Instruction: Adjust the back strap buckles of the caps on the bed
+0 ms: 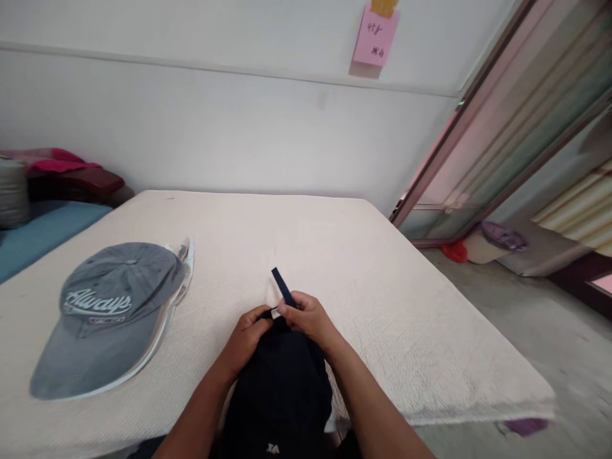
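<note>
A dark navy cap (282, 389) lies at the near edge of the table, its back strap end pointing away from me. My left hand (248, 331) pinches the left side of the strap by a small pale buckle or tag (275, 313). On the other side, my right hand (306, 315) grips the strap (283, 287), whose free end sticks up past my fingers. Small pale letters show on the cap low in the view. To the left rests a grey cap (119, 299) with "Always" in white, with white edging at the brim.
A cream textured cloth covers the table (406, 306). Behind it stands a white wall (215, 127) with a pink note (376, 37). At left are a blue surface (48, 229) and red cloth (62, 164); at right, a glass door (478, 140) and a bin (488, 245).
</note>
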